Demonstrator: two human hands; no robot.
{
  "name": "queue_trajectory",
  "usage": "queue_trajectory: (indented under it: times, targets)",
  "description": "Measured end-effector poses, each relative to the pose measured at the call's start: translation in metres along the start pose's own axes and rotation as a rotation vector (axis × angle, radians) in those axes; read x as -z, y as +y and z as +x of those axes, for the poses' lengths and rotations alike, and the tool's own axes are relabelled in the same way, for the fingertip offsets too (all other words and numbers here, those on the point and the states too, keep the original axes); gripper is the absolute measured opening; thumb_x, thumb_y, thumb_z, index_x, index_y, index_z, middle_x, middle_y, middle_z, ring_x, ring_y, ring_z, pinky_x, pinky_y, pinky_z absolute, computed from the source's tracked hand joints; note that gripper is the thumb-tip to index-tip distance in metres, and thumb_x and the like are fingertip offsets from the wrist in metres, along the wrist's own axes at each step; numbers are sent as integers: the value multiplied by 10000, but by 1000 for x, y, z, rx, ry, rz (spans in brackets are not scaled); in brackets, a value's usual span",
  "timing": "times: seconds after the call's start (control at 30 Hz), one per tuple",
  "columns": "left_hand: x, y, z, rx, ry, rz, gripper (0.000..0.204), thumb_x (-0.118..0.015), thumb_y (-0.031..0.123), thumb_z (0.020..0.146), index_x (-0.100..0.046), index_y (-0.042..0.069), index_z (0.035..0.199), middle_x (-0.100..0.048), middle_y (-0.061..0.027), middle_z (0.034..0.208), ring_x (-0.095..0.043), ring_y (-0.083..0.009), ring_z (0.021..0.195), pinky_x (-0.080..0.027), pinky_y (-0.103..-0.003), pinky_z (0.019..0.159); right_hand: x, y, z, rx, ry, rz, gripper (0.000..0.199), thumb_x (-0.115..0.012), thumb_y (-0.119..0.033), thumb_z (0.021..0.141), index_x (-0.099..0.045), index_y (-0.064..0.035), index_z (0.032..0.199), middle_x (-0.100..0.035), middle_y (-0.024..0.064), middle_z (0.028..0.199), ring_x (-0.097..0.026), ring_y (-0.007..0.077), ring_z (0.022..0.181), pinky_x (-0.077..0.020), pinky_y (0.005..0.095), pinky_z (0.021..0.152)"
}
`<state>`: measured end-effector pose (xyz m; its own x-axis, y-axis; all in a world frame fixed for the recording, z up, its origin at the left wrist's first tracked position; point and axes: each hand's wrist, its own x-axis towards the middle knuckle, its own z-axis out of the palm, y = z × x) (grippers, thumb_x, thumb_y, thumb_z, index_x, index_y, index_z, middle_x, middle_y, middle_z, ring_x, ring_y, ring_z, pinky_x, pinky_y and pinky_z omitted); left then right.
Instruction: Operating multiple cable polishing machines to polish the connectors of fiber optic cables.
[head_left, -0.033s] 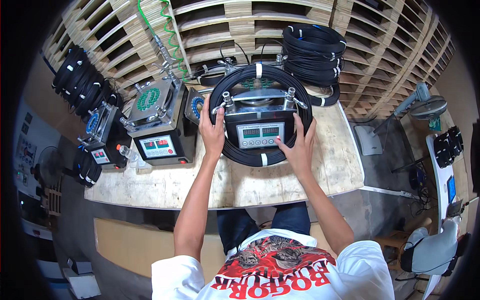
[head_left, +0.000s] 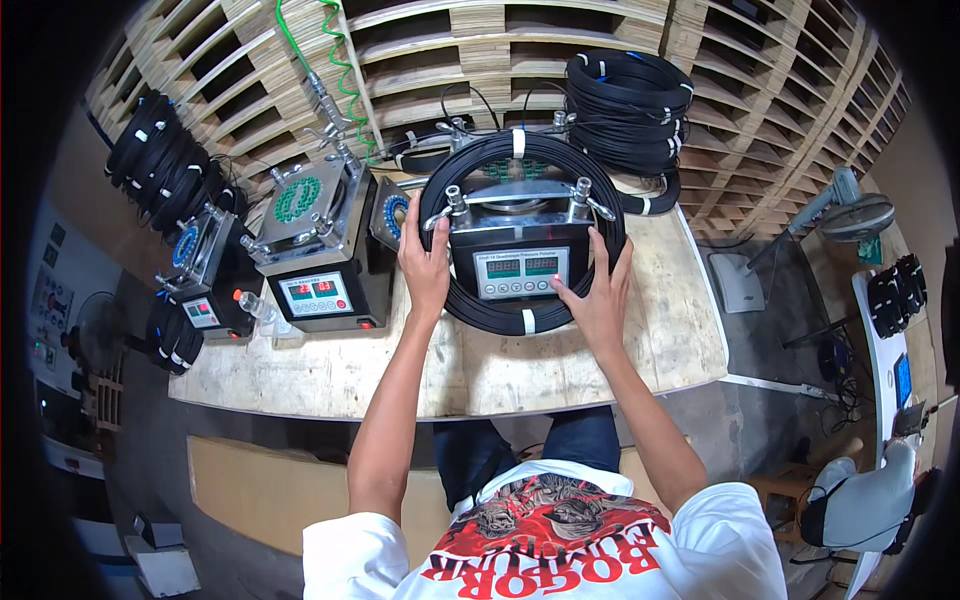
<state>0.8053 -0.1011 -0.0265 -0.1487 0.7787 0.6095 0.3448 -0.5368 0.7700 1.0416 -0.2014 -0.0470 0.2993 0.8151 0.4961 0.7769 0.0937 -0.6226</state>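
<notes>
A large coil of black cable [head_left: 480, 310], bound with white ties, surrounds the front of a polishing machine. My left hand [head_left: 424, 268] grips its left side, thumb on the inner side. On the opposite side, my right hand [head_left: 600, 300] has its fingers along the coil, and its thumb reaches inward over the right edge of the machine's control panel [head_left: 520, 273]. Whether the thumb presses a button there I cannot tell. Metal clamp posts with wing nuts [head_left: 602, 210] overlap the coil at both sides, near my fingertips.
To the left are a second polisher [head_left: 325, 293] with a lit red display and a smaller one [head_left: 200, 312]. A clear bottle [head_left: 258, 308] stands between them. Stacked cable coils [head_left: 630, 110] sit behind at right, before wooden pallets [head_left: 590, 20]. Far right, a fan [head_left: 860, 215] and a seated person [head_left: 865, 495].
The digits on the second polisher's red display have changed. My hands and the cable coil have stayed practically in place.
</notes>
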Motion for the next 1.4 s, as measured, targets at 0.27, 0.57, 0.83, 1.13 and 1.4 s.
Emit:
queue_trajectory:
  times: [0.27,0.57,0.83,1.13,1.4]
  targets:
    - [-2,9,-2,91,-9,-54,523,-572,335,1023,-483,44,1449,-609,-226,1214,-612,-335,1079,-456,-396,964,-5,-11,-4,-47,-56,-250,1101,-900,-263,696,-244,-340,1578,-30,363,1569,-251,570,1401,-315,571,1131]
    - [-4,0,-1,17,24,10,529,-563,340,1025,-481,39,1452,-606,-225,1249,-606,-343,1126,-445,-399,991,-14,-11,-5,-90,-24,-147,1123,-898,-212,699,-222,-383,1578,-19,361,1570,-217,565,1419,-365,557,1107]
    - [-3,-2,1,47,17,-15,539,-580,343,1016,-487,34,1448,-602,-226,1267,-598,-341,1144,-437,-401,1004,-16,-10,-4,-76,-15,-148,1111,-900,-200,693,-246,-373,1574,-14,342,1578,-213,561,1420,-366,545,1112]
    - [0,-4,1,75,-22,-30,564,-608,347,997,-474,50,1458,-591,-237,1304,-590,-348,1183,-440,-405,1014,-15,-4,-5,-25,9,-106,1073,-868,-116,728,-258,-388,1567,-24,340,1581,-206,554,1427,-363,532,1119]
    - [3,7,-2,164,-82,-25,584,-600,335,1004,-420,82,1499,-600,-243,1320,-613,-358,1178,-453,-400,1019,-14,-7,-10,-84,47,-66,990,-844,-132,764,-300,-366,1557,-61,304,1590,-274,540,1395,-383,525,1102]
